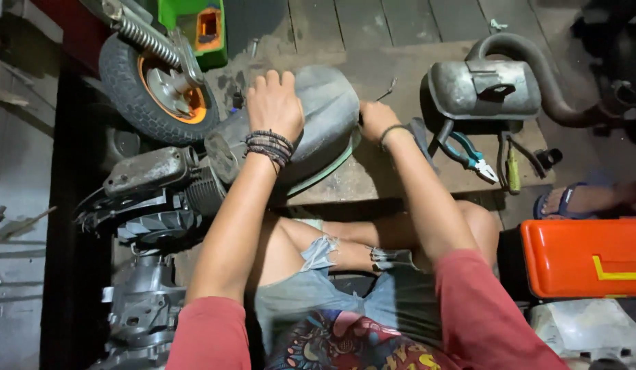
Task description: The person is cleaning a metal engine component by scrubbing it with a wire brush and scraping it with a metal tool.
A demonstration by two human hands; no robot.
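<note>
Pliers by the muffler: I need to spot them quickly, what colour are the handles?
Blue handles on the pliers, head view.

Red sleeves (482, 308), beaded wristbands (270, 146), ripped denim shorts (318, 277)

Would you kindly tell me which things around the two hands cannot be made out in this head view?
- Right hand: its fingers fold behind the rounded grey metal cover, so whether it holds anything is unclear.
- Left hand: lies flat on the cover; the surface under it is hidden.
- Grey engine block: cut off by the bottom edge.
- Orange plastic toolbox: cut off by the right edge.
- Top right corner: too dark to read.
</note>
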